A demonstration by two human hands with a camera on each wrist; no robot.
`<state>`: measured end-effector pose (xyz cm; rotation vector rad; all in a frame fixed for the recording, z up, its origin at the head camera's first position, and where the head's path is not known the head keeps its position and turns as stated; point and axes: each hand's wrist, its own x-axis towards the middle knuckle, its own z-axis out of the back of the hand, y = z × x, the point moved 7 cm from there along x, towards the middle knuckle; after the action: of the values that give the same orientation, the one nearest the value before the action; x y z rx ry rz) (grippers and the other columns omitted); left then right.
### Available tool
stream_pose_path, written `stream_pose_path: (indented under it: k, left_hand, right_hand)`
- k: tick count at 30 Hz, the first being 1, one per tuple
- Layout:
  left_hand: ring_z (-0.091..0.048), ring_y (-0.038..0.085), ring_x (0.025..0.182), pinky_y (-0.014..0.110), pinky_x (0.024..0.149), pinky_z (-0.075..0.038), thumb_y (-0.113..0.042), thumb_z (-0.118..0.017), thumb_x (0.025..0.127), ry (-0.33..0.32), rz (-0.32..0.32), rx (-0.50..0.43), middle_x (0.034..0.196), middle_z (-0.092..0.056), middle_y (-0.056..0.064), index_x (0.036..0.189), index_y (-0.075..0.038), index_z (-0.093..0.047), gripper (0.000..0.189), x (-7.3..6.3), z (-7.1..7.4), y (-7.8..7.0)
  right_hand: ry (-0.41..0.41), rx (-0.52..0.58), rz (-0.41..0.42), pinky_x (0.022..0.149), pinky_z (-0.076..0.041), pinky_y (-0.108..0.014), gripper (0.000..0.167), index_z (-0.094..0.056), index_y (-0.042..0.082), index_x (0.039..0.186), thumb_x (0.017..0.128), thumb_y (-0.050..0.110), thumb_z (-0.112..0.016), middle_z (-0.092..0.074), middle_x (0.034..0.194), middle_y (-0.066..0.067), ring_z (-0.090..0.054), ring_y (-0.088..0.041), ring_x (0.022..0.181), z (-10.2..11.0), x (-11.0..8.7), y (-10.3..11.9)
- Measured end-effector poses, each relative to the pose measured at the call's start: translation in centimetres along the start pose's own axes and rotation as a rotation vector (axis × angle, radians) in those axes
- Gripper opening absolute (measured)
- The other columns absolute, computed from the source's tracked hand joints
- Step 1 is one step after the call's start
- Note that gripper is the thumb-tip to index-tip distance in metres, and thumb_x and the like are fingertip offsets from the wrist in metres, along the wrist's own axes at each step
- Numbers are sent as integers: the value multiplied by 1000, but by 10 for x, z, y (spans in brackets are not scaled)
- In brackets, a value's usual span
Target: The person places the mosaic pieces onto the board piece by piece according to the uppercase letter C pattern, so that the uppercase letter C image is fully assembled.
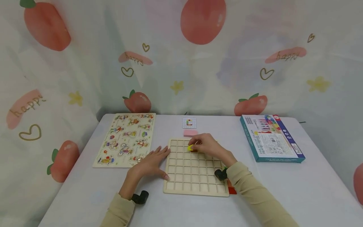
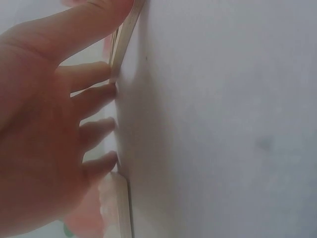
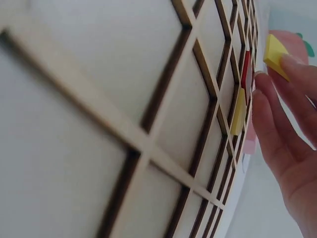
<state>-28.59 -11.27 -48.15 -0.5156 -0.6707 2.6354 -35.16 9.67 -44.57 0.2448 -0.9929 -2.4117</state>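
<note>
Pinching yellow tile (image 3: 273, 54), my right hand (image 1: 208, 146) over grid board (image 1: 187, 170); left hand (image 1: 150, 164) splayed; white table (image 1: 170, 209), fruit-print backdrop (image 1: 204, 78).

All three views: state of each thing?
Grid board, lying flat, some cells filled
Left hand, fingers spread, at board's left edge
Right hand, pinching yellow piece
Other yellow piece, in a cell
Red piece, in a cell
Pieces right of board, partly hidden
Pink block, lying flat
Card, pattern up
Picture board, lying flat
Box, looks closed
</note>
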Motion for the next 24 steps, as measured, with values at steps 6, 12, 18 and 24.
stream_pose_path:
  k: [6,12,18,24]
  left_hand:
    - [-9,35,161,54,131,-11,-35,-92,75,2,-11,-10,172,-21,7,162,-10,-32,109,-2,0,0]
    - [-10,35,160,54,131,-12,-36,-92,75,1,-24,-24,172,-22,7,162,-10,-33,108,-2,0,-2]
    - [-10,34,161,53,131,-12,-37,-92,74,1,-18,-23,172,-22,6,162,-11,-33,109,-2,0,-2]
    - [-10,34,161,53,131,-12,-37,-92,74,-7,-18,-22,172,-23,6,162,-11,-34,109,-3,1,-1]
  right_hand:
    - [27,-6,-20,69,-54,-25,9,-79,11,100,93,9,-73,-78,94,0,-64,-11,78,-7,8,4]
    - [42,-53,4,71,-54,-25,8,-79,9,97,93,6,-73,-77,90,-1,-62,-8,76,-12,11,5]
    - [31,-103,19,74,-57,-29,11,-80,8,97,94,4,-71,-77,93,-2,-63,-12,80,-13,12,5]
    - [36,-170,44,75,-57,-30,16,-82,5,102,96,3,-67,-72,96,-5,-62,-17,90,-14,12,8]
